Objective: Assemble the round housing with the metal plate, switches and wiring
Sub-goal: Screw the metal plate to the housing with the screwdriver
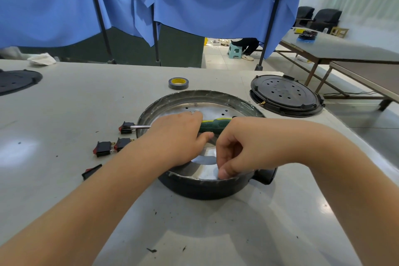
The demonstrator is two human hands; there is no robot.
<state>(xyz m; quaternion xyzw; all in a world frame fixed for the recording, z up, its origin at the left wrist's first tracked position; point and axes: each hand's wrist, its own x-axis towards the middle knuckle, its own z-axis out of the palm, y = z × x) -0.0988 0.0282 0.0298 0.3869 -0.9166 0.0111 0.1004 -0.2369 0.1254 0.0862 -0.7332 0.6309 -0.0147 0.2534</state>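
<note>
While the left hand (179, 136) lies on the screwdriver (212, 124), fingers curled over its green handle, its shaft points left across the round housing (200, 188) toward the switches (112, 144). Beside it, the right hand (235, 147) pinches near the metal plate (207, 110); what it holds is hidden. Beyond stands a tape roll (178, 83).

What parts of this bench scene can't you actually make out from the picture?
Head view only:
- Right hand: what its fingertips pinch at the round black housing's rim is hidden by the fingers.
- Green-handled screwdriver: its middle lies under the left hand.
- Black perforated disc: cut off by the left edge.
- Wiring: none identifiable.
</note>
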